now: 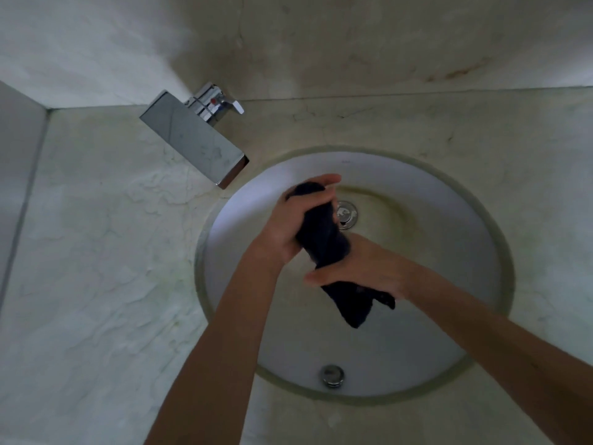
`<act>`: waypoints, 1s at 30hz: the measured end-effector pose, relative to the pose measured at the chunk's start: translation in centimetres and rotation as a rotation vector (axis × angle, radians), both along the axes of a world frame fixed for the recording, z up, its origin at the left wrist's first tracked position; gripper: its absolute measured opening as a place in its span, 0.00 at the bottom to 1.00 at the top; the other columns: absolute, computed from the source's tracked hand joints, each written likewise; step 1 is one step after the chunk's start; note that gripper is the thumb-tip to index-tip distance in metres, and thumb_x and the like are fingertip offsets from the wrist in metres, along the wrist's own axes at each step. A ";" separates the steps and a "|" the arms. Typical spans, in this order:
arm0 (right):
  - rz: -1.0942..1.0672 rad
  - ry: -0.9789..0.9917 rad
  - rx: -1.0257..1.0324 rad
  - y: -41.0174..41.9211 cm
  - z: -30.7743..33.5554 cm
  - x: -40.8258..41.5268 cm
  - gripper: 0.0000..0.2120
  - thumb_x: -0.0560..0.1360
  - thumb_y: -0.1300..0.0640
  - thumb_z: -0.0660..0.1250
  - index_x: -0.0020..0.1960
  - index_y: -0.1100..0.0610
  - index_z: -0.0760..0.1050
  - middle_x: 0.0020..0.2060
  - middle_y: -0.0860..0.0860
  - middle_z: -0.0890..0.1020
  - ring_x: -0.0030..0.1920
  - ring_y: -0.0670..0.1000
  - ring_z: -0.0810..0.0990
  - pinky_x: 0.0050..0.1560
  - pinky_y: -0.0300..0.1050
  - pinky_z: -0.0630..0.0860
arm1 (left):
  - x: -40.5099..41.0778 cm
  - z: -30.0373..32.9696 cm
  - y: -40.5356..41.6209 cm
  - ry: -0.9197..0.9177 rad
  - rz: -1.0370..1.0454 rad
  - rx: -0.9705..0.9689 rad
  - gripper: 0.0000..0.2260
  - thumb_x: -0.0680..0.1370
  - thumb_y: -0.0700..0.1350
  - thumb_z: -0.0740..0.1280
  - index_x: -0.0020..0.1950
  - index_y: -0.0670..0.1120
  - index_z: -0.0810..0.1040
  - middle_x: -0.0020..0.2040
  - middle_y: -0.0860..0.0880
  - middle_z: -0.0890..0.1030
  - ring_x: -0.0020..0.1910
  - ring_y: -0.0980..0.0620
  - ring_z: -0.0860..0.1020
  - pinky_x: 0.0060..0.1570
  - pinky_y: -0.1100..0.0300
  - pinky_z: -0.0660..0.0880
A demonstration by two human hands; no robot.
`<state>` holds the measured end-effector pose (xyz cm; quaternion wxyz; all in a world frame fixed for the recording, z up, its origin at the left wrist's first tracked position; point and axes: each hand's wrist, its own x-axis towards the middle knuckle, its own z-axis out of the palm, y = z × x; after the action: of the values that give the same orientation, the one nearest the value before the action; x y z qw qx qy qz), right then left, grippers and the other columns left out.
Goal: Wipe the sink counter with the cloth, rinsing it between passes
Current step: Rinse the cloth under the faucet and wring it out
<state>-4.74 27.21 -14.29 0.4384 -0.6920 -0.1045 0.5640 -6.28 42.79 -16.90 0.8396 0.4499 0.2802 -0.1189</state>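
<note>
Hanging over the round sink basin (449, 252), the dark cloth (324, 242) is bunched into a thick roll that you hold between both hands, above the basin's middle and just beside the drain (346, 215). Your left hand (288, 226) is wrapped around the upper end of the roll, fingers (321, 183) curled over the top and thumb pressed along the side, so that a small tuft of fabric shows past them on the faucet side. Your right hand (362, 268) is closed around the lower end, thumb lying across the front, and two loose corners of cloth dangle out beneath it toward the near wall of the basin. Both grips are tight fists on the cloth, with no open gap visible. The overflow hole (332, 375) sits in the basin wall nearest you, well apart from the cloth. The chrome faucet (195, 139) reaches from the far-left side of the basin, its flat spout ending just above the rim; no water is seen coming from it. The pale, mottled stone counter (96, 268) surrounds the basin on every side, and a stone backsplash (385, 43) rises behind it.
</note>
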 end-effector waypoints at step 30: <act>-0.192 1.236 0.935 -1.3 0.7 -4.9 0.27 0.78 0.44 0.69 0.69 0.61 0.72 0.54 0.56 0.80 0.47 0.52 0.83 0.55 0.49 0.81 | -1.7 3.4 -0.6 -0.610 -0.113 -0.851 0.08 0.80 0.43 0.69 0.56 0.45 0.72 0.44 0.46 0.83 0.44 0.48 0.83 0.57 0.49 0.78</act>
<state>-9.61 25.89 -13.55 0.7102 -0.0016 -0.0077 0.7040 -7.96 42.16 -13.49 0.9837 0.0976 -0.0747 -0.1310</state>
